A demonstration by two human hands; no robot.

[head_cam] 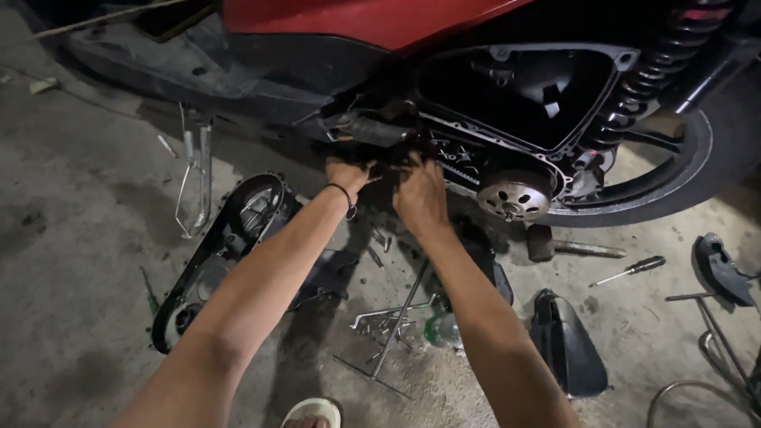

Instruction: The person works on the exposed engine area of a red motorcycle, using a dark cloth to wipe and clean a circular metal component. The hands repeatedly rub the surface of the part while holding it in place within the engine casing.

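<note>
Standing over bare concrete: red scooter (380,20), engine case (507,103) opened, belt and clutch (514,196) exposed. Lying left of and below that case, within reach: removed black cover (230,254), wrenches (388,321), screwdriver (634,269). Reaching into the case's dark front end: left hand (347,174) and right hand (420,198), fingers hidden, grip impossible to tell.
</note>
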